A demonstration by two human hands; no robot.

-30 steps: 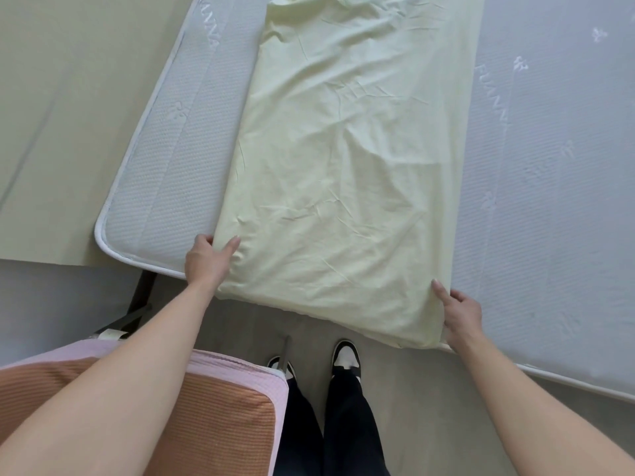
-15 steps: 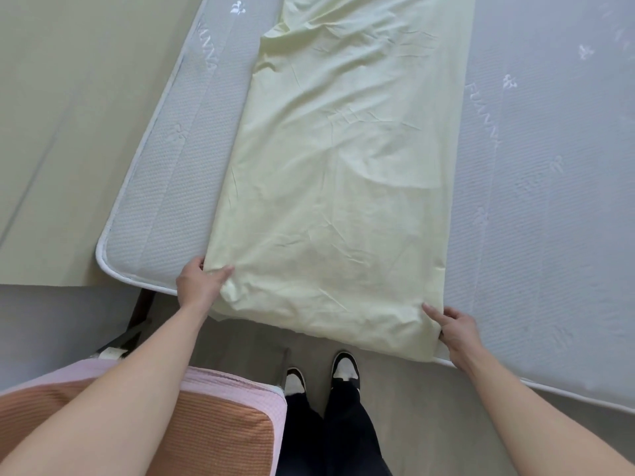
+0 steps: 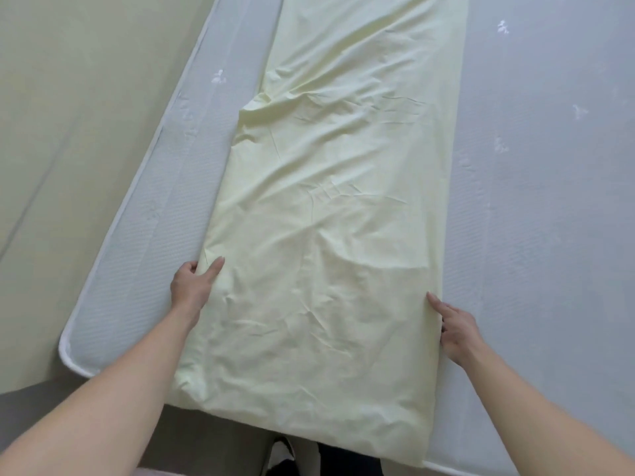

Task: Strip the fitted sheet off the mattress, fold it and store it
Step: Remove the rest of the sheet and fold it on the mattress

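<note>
Folded sheet strip on the bare mattress

Left hand (image 3: 192, 286) pinches the yellow sheet (image 3: 326, 235) edge; right hand (image 3: 457, 329) lies flat-fingered against the opposite edge, mattress (image 3: 536, 201) underneath.

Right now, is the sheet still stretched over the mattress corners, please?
No, the pale yellow sheet lies as a folded long strip on top of the bare grey mattress.

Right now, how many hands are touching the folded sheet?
2. The left hand is on the sheet's left edge and the right hand at its right edge, both near the mattress's end.
</note>
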